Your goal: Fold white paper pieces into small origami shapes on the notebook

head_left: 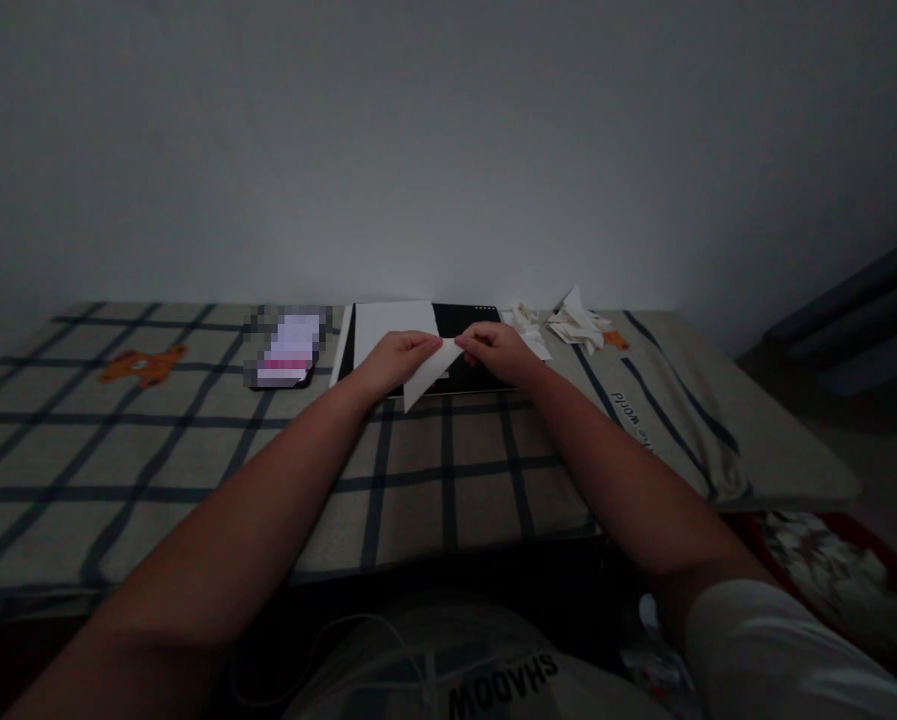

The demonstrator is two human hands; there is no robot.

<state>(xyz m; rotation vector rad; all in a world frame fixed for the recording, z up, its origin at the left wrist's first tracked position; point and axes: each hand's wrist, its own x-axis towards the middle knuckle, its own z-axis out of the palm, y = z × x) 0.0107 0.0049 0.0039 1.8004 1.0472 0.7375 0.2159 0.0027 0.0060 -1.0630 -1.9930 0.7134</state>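
My left hand (397, 358) and my right hand (495, 350) meet at the far middle of the table, both pinched on one white folded paper (425, 376). The paper hangs as a triangle pointing down and left between them. Under the hands lies a black board (472, 318) with a white sheet (392, 322) resting on its left part.
A phone with a lit screen (289, 350) lies left of the board. A heap of folded white paper pieces (572, 322) sits at the back right. A checked cloth (193, 450) with an orange bear print (144, 364) covers the table. The wall stands just behind.
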